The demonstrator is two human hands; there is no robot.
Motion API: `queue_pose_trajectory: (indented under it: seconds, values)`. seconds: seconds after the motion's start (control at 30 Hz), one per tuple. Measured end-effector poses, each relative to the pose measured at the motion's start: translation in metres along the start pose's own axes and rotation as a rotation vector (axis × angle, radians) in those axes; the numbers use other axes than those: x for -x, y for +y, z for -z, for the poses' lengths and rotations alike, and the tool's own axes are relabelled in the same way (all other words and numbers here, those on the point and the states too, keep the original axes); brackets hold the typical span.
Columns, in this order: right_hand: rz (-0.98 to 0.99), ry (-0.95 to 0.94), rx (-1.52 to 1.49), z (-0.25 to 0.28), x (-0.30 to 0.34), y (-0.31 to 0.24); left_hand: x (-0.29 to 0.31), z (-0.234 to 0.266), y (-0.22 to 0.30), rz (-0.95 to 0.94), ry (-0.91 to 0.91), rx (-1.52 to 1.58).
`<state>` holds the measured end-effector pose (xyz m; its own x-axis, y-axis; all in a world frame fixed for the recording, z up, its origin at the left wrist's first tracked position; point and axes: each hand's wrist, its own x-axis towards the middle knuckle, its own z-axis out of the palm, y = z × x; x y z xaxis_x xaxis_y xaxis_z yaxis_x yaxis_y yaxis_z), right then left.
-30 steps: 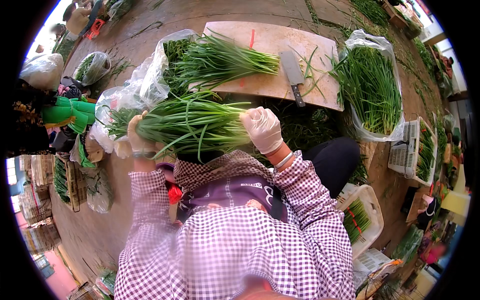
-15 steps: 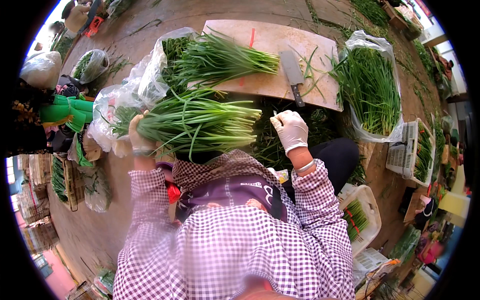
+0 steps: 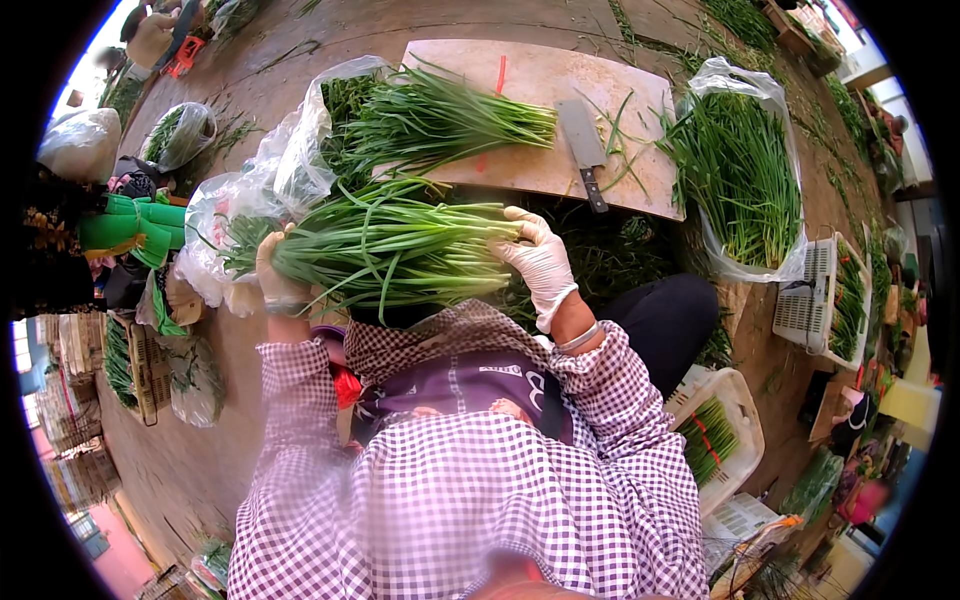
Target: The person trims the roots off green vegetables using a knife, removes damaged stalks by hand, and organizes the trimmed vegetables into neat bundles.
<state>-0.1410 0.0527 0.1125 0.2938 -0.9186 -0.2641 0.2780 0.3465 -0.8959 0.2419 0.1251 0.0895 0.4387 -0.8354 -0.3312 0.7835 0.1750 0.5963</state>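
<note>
The left hand [image 3: 284,277] grips the leafy end of a green bunch [image 3: 400,250], held level over the lap, just short of the near edge of the board [image 3: 540,70]. The right hand [image 3: 540,262] curls its fingers against the stem ends; how firmly they close, I cannot tell. The knife [image 3: 582,145] reaches that near edge with its handle; a gap separates the right hand from the bagged greens [image 3: 745,180].

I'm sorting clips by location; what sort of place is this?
Probably a produce-packing area: a knife lies on a board, greens fill a plastic bag, and a crate holds a banded bunch.
</note>
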Motion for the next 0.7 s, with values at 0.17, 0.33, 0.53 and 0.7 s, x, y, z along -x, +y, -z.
queue_pose_trajectory:
  seconds: [0.17,0.33,0.53,0.7]
  values:
    - [0.063,0.124,-0.058,-0.010,0.006,-0.006,0.005,-0.006,-0.002,0.040,-0.046,0.025]
    - [0.138,0.173,0.055,0.028,0.000,-0.001,0.001,0.005,0.001,0.025,-0.015,-0.016]
    - [0.280,0.312,0.458,0.061,-0.003,0.018,-0.003,0.000,-0.004,0.065,-0.079,0.014]
    - [0.319,0.152,0.569,0.000,0.024,-0.021,-0.001,0.003,-0.001,0.037,-0.024,-0.001]
